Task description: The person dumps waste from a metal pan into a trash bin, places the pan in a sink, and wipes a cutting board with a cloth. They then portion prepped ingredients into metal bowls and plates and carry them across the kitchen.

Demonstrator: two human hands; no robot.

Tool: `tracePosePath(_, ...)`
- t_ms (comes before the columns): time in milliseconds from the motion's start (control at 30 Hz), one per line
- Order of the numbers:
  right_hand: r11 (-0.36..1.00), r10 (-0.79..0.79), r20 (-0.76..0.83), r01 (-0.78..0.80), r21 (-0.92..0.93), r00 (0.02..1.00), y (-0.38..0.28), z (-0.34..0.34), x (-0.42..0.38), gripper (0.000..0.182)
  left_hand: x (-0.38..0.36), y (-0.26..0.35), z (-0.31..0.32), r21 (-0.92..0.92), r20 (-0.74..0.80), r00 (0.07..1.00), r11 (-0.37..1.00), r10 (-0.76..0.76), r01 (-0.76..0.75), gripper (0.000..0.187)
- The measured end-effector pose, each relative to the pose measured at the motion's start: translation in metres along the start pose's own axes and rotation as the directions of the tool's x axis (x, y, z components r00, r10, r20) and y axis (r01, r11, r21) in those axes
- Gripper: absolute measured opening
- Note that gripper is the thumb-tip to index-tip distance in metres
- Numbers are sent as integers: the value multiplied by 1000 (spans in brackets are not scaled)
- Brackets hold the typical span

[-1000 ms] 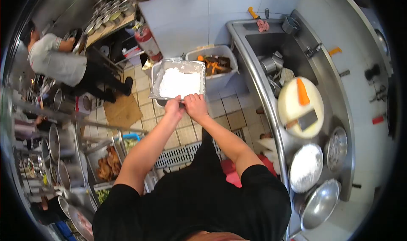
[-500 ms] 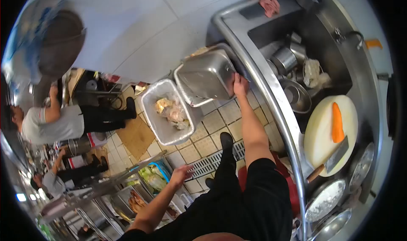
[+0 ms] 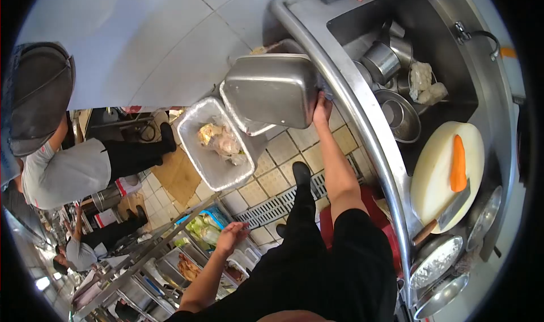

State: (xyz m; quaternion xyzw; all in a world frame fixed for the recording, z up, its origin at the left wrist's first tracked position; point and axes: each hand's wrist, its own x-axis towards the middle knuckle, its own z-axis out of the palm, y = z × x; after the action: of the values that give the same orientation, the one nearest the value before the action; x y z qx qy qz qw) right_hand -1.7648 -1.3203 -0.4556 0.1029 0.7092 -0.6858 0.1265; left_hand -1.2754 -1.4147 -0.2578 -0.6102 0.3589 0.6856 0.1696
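Observation:
My right hand (image 3: 322,110) grips the edge of a deep stainless steel pan (image 3: 266,87). The pan is tipped over, its bottom facing up, above a pale bin (image 3: 262,128) beside the sink's rounded front rail. What lies beneath the pan is hidden. My left hand (image 3: 232,237) hangs away from everything, fingers loosely apart and holding nothing, close to a blue-rimmed tray of leafy greens (image 3: 204,229). Between the hands and the wall stands a lined bin (image 3: 217,180) with plastic and food scraps (image 3: 221,142) in it.
The steel sink (image 3: 362,27) holds metal pots (image 3: 381,62) and bowls. On its right are a round cutting board (image 3: 425,175), a carrot (image 3: 458,166) and a cleaver (image 3: 453,211). Two people (image 3: 68,172) stand at the left. A floor drain (image 3: 272,206) crosses the tiles.
My right hand has turned the pan further over, so more of its bottom shows. My left hand has shifted slightly. The whole view has also moved a little.

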Motion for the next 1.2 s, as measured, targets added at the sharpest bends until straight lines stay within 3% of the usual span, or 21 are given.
tracePosePath(33,982,173,-36,-170,81,984,27,1,15,54,-7,-7,2,-11,4,1000,1000,-11,11,20)
tracePosePath(133,999,36,-228,-30,32,973,35,10,21,55,-11,-3,6,-2,45,999,1000,-15,15,20)
tracePosePath(167,985,174,-146,-174,12,974,24,7,16,58,-12,-9,4,4,46,999,1000,-26,26,20)
tracePosePath(267,976,217,-161,-211,54,963,38,8,7,61,-11,-27,-2,29,40,999,999,-34,33,20)
tracePosePath(300,985,133,-223,-153,-76,966,18,10,-10,60,-5,-27,-3,52,39,999,999,-17,15,20)
tracePosePath(400,993,-49,-128,35,-115,991,-5,10,-38,58,-17,-43,-14,15,32,999,1000,-6,5,21)
tracePosePath(433,975,-129,-105,107,-196,986,-42,8,-64,52,-20,-47,-19,-8,37,999,1000,-1,1,21)
tracePosePath(500,911,-376,-91,349,-219,922,-72,6,-98,53,-23,-60,-36,27,57,997,998,47,-48,21)
tracePosePath(567,772,-591,-10,563,-295,806,-123,-6,-137,54,-29,-72,-50,29,36,997,998,63,-64,21)
tracePosePath(667,372,-903,100,876,-307,418,-196,-35,-201,57,-38,-97,-78,20,1,996,995,93,-93,21)
tracePosePath(767,-26,-950,308,962,-272,61,-271,-80,-266,59,-33,-131,-119,82,-30,994,992,101,-98,21)
tracePosePath(867,-202,-917,389,945,-258,-90,-316,-123,-304,62,-28,-144,-143,140,-54,992,984,115,-106,20)
tracePosePath(967,-273,-879,466,908,-319,-101,-362,-170,-314,61,-34,-164,-168,140,-95,987,983,133,-119,25)
tracePosePath(1067,-322,-899,420,840,-437,-126,-410,-210,-273,59,-30,-179,-181,196,-176,980,979,96,-61,29)
tracePosePath(1100,-305,-912,400,808,-505,-94,-430,-221,-251,58,-30,-178,-182,206,-223,972,978,69,-22,30)
tracePosePath(1167,-152,-913,369,696,-702,173,-470,-238,-198,55,-31,-174,-176,187,-274,961,982,22,31,30)
tracePosePath(1200,9,-863,280,568,-823,420,-484,-242,-170,54,-32,-170,-170,174,-301,954,983,-5,60,30)
